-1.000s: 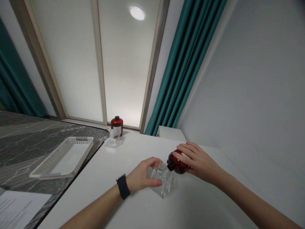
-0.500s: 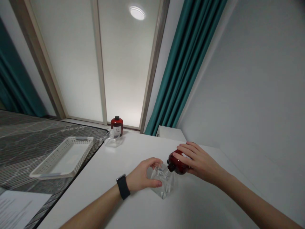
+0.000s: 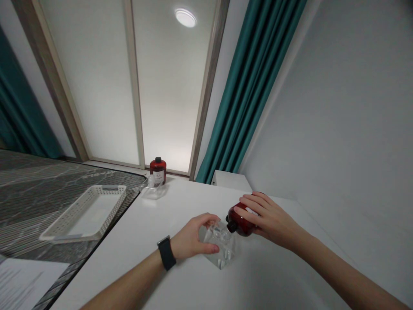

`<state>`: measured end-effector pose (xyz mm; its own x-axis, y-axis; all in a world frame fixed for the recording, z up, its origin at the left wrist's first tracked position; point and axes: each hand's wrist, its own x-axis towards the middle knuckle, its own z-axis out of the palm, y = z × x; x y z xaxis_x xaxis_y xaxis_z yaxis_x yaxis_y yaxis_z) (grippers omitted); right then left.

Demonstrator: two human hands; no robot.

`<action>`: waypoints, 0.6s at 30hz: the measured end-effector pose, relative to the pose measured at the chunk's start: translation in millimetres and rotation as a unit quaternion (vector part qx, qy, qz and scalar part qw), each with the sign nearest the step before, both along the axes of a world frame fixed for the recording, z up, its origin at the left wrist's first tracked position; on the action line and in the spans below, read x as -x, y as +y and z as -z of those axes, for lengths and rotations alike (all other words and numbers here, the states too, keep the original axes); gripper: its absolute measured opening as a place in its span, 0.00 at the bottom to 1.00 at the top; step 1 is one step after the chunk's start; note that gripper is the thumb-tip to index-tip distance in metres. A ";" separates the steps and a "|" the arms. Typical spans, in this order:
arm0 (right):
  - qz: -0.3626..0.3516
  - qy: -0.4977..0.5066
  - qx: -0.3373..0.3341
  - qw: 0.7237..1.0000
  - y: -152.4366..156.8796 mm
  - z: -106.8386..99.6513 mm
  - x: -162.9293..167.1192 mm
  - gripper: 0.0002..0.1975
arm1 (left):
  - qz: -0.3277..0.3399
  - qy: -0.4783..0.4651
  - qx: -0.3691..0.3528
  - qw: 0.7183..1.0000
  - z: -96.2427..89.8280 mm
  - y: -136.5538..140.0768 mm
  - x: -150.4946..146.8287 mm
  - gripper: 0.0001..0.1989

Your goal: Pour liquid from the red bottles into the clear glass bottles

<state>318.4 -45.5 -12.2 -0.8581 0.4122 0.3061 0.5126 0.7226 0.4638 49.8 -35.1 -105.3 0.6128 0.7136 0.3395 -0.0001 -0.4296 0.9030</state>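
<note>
My left hand (image 3: 198, 239), with a dark watch on its wrist, curls around the near-left side of a clear square container (image 3: 222, 254) on the white table (image 3: 155, 271). Its thumb and fingers grip the container's walls. From above, my right hand (image 3: 266, 219) is wrapped round a dark red bottle (image 3: 237, 219) and holds it tilted. The bottle's black neck points down and left at the container's upper right edge. Whether liquid flows from it I cannot make out.
At the table's far left corner stands another red bottle (image 3: 158, 168) with a black cap, behind a small clear tray (image 3: 153, 191). A white perforated basket (image 3: 88, 215) and printed paper (image 3: 29, 284) lie on the dark marbled surface at left. A wall (image 3: 355, 150) rises on the right.
</note>
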 end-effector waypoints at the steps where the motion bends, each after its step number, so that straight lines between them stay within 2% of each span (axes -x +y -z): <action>1: 0.000 0.001 0.000 1.000 0.1 0.1 -0.1 0.25 | 0.000 0.000 -0.002 1.000 0.1 0.1 0.1 0.30; 18: 0.003 -0.002 0.000 1.000 1.1 2.7 -1.9 0.26 | 0.006 -0.005 -0.006 1.000 0.9 0.9 0.4 0.29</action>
